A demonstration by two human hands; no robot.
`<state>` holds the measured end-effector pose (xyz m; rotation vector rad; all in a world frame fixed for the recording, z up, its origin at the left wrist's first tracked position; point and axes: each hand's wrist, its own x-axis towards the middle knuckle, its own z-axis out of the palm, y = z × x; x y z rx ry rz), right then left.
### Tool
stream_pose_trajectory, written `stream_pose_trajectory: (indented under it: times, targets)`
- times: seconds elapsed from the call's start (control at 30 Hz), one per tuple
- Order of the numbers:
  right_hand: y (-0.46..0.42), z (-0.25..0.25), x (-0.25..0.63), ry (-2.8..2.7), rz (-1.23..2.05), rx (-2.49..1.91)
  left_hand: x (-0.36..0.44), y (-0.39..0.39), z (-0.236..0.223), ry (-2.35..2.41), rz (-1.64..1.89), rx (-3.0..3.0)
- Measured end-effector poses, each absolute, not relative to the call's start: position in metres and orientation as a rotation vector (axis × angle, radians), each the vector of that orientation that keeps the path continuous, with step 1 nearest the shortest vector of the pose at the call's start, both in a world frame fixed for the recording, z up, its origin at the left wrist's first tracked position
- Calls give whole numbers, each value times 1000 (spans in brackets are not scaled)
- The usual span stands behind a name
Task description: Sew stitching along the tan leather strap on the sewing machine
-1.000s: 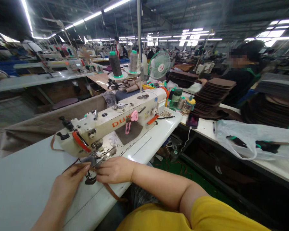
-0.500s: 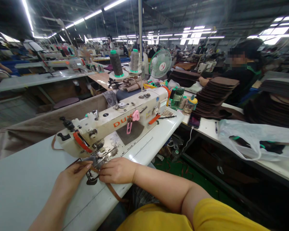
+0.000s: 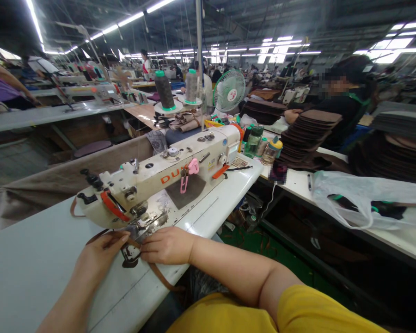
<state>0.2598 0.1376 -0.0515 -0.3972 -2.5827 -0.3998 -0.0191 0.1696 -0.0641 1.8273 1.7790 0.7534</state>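
Observation:
A cream sewing machine point(image 3: 159, 180) with orange lettering stands on a white table point(image 3: 27, 263). Under its needle lies a narrow brown strap point(image 3: 159, 276) that trails off the table's front edge. My left hand point(image 3: 102, 252) pinches the strap just left of the presser foot, fingers together. My right hand point(image 3: 166, 245) lies closed on the strap just right of the needle, fingers curled down over it. A small dark metal piece point(image 3: 128, 259) sits on the table between both hands.
Two thread cones point(image 3: 164, 90) and a small fan point(image 3: 229, 90) stand behind the machine. Bottles point(image 3: 260, 145) sit at its right end. Stacks of dark brown pieces point(image 3: 308, 136) and a plastic bag point(image 3: 364, 199) lie on the right bench, where a person sits. Another person stands far left.
Both hands stay at the needle, barely shifting. The view has drifted slightly, and a person in purple has come into sight at the far left.

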Motion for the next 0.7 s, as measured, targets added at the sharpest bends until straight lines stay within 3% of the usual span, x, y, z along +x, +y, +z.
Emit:
stream_pose_trajectory:
  times: [0.43, 0.7]
  targets:
    - [140, -53, 258, -2533, -253, -497, 10, 173, -31, 1972, 627, 1723]
    - [138, -54, 259, -2577, -275, -561, 4, 184, -38, 1970, 579, 1762]
